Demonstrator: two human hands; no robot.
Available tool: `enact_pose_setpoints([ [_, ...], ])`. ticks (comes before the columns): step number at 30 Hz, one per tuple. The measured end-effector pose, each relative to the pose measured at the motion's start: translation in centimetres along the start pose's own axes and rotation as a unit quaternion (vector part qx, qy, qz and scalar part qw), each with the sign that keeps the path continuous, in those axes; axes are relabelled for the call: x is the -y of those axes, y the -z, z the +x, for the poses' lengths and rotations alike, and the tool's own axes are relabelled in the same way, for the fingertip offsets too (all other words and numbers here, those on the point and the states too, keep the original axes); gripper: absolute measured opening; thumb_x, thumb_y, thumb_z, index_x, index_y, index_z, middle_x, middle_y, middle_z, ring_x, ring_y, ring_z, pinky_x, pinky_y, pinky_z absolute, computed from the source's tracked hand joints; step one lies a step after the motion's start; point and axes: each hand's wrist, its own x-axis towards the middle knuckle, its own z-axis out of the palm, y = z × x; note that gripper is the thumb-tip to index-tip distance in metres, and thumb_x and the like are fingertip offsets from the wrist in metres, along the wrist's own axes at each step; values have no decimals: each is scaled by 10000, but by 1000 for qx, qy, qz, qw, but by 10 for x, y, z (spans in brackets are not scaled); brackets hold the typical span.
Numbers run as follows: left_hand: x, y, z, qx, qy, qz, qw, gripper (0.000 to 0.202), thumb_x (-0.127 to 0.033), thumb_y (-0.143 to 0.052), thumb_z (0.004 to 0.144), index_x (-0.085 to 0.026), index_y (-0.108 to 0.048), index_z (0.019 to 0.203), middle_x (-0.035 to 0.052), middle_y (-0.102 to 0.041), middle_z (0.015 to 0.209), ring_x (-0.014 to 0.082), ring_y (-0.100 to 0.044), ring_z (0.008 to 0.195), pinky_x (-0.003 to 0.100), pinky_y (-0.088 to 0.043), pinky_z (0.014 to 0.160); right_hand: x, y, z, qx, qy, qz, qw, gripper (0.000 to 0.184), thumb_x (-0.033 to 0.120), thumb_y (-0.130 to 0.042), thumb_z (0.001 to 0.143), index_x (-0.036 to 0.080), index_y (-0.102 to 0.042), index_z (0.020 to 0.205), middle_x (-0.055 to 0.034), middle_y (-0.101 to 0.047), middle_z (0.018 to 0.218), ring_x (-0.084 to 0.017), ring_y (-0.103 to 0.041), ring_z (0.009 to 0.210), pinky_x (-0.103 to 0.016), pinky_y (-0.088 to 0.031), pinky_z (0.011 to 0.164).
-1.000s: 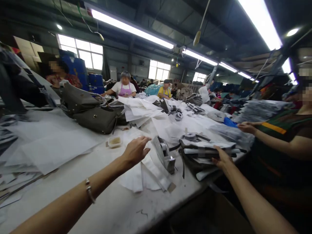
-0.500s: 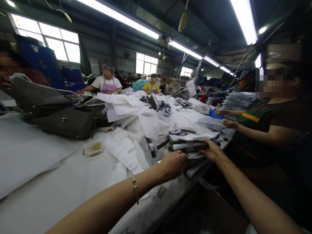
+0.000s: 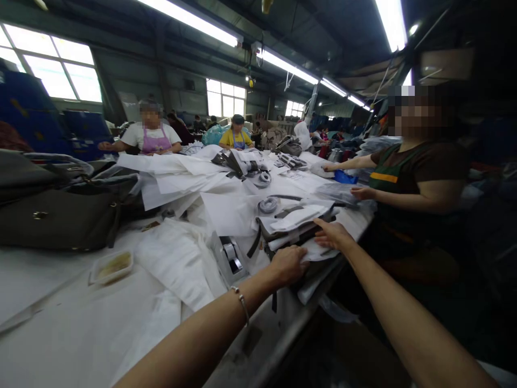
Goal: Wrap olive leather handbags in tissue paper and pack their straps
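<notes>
Grey folded bags wrapped with white paper [image 3: 297,218] lie stacked at the table's near right edge. At the near side of the stack, my left hand [image 3: 288,264] has its fingers curled over the edge of a folded bag; the fingertips are partly hidden. My right hand [image 3: 334,235] rests against the stack's right side, fingers stretched and apart. A roll of grey strap [image 3: 268,204] lies just behind the stack. To the left of it stands a tape dispenser [image 3: 231,258].
A grey handbag [image 3: 60,215] and a clear plastic tray [image 3: 112,268] are on the left. Loose white sheets [image 3: 173,175] spread over the middle. A co-worker in a green apron [image 3: 399,178] stands at the right; two others sit across the table.
The view has turned to the right. My right hand's fingers have spread more on the stack. The co-worker at the right now reaches one arm farther over the table.
</notes>
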Motion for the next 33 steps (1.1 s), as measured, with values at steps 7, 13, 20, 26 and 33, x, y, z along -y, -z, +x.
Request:
enact_pose_setpoints([
  [7, -13, 11, -14, 15, -11, 9, 1000, 428, -546, -596, 862, -198, -627, 1109, 81, -700, 1073, 283, -651, 1036, 407, -485, 948, -44, 97, -36, 45, 140, -263, 954, 72, 259, -663, 739, 188, -666, 735, -32, -685, 679, -166, -640, 577, -199, -459, 429],
  [13, -25, -21, -34, -55, -23, 89, 994, 871, -572, -771, 691, -150, -422, 1367, 166, -500, 1412, 343, -467, 1293, 524, -354, 1087, -136, 124, -89, 188, 292, -442, 827, 827, 93, -630, 579, 226, -504, 1385, -94, -587, 1361, -281, -623, 1151, -363, -528, 951],
  [20, -12, -55, -40, -111, -53, 181, 976, 477, -231, -449, 961, -142, -380, 1424, 133, -459, 1476, 291, -423, 1357, 447, -371, 1082, -147, 68, -114, 235, 478, -328, 780, 284, 156, -444, 945, 251, -656, 1109, -49, -685, 1008, -180, -682, 909, -293, -571, 810],
  [26, 23, -36, -47, -96, -112, 205, 967, 414, -155, -369, 989, -135, -430, 1398, 123, -504, 1446, 232, -470, 1335, 392, -389, 1073, -124, 56, -115, 238, 554, -298, 740, 221, 176, -457, 982, 216, -674, 974, -25, -666, 827, -142, -667, 745, -227, -556, 689],
  [33, 15, -42, -53, -132, 7, 36, 991, 528, -78, -500, 854, -127, -407, 1371, 153, -550, 1387, 242, -506, 1302, 451, -360, 1119, -84, 28, -114, 125, 696, -353, 613, 242, 155, -478, 967, 203, -671, 830, -44, -684, 783, -185, -647, 784, -325, -526, 755],
])
